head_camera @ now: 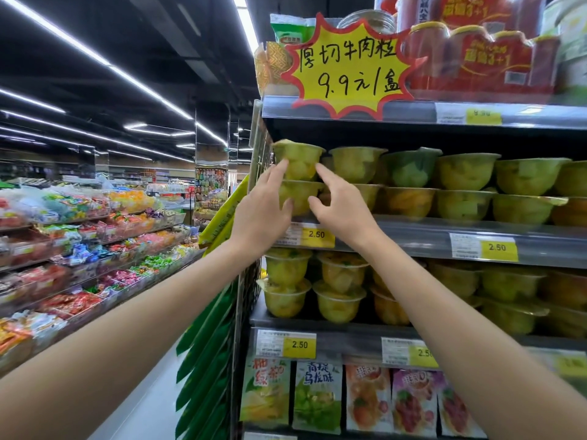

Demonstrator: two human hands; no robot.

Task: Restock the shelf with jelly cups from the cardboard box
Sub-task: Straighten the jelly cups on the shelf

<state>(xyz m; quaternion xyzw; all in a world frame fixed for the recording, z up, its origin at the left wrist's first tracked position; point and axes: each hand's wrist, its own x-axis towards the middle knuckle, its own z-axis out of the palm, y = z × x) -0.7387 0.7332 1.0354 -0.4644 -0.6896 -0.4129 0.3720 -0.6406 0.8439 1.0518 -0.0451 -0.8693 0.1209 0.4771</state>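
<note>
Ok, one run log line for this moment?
stacked jelly cups: shelf left end | left hand: touches left side | right hand: touches right side

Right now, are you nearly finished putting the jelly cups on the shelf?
Probably close. Done: the grey metal middle shelf carries a row of clear plastic cups of yellow and green jelly, stacked two high. In hand: the left hand and right hand touch both sides of the leftmost stack, steadying it. Left: unclear, since the cardboard box is out of view.
</note>
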